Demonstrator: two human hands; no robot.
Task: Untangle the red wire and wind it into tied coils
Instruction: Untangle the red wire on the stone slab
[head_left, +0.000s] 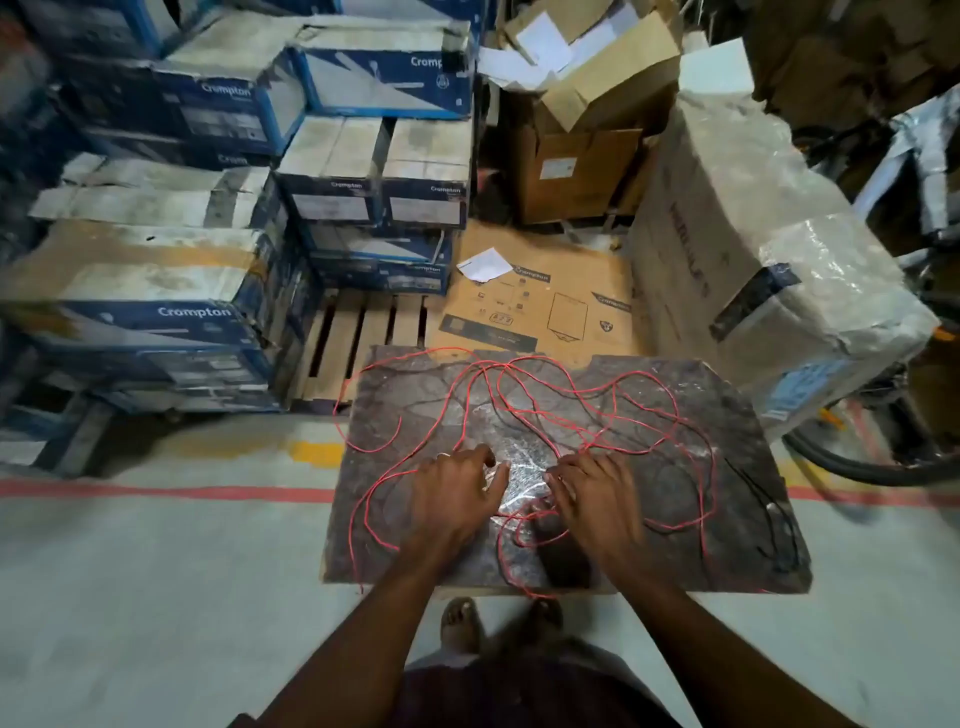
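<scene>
Where red wire (586, 439) sprawls: slab (737, 540), perhaps stone | boxes (363, 171) behind

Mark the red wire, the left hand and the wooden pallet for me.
red wire (485, 370): head view, where strands cross.
left hand (457, 499): head view, back of the hand.
pallet (363, 332): head view, a slat.

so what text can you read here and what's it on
"Crompton": on the stacked blue boxes
"Crompton": twice on the flattened brown cardboard
Too blurred to read: vertical lettering on the plastic-wrapped box; white label on the open brown carton
</scene>
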